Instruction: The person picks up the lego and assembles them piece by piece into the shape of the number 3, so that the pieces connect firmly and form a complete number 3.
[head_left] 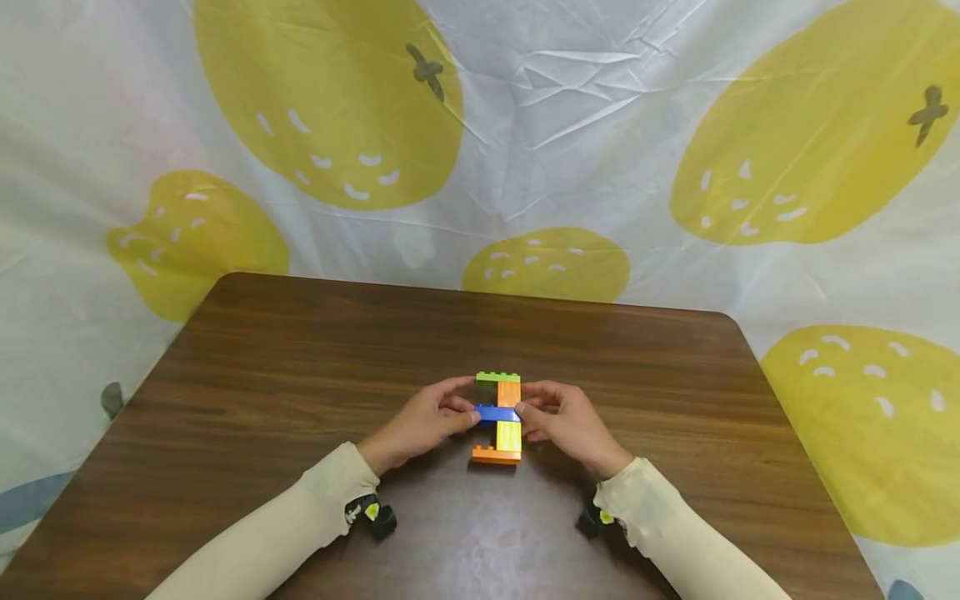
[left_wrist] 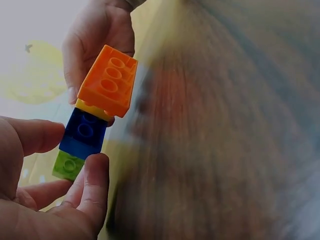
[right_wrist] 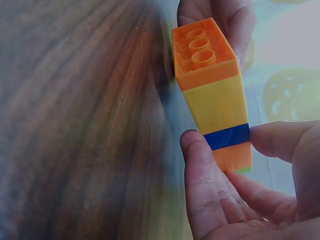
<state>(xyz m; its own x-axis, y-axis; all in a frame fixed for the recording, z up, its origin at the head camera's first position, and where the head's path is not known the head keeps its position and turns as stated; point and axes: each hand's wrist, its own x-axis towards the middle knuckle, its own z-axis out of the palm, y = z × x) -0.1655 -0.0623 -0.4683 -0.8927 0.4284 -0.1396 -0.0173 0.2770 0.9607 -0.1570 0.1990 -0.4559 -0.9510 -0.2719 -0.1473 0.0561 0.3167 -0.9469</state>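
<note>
Both hands hold one joined set of toy building bricks in the middle of the head view. From far to near it has a long green brick (head_left: pixel 498 377), an orange block (head_left: pixel 510 394), a long blue brick (head_left: pixel 495 413), a yellow block (head_left: pixel 508 436) and a long orange brick (head_left: pixel 495 456). The long bricks jut out leftward, leaving gaps between them. My left hand (head_left: pixel 423 421) pinches the blue brick's left end, its forefinger by the green one. My right hand (head_left: pixel 573 421) grips the right side around the blue brick. Hollow undersides with round tubes show on the orange brick (right_wrist: pixel 200 47) in both wrist views.
A dark brown wooden table (head_left: pixel 337 350) lies under the hands. Behind it hangs a pale cloth (head_left: pixel 570 150) printed with yellow fruit. A black strapped device (head_left: pixel 382 518) sits at the left wrist, another dark device (head_left: pixel 590 521) at the right.
</note>
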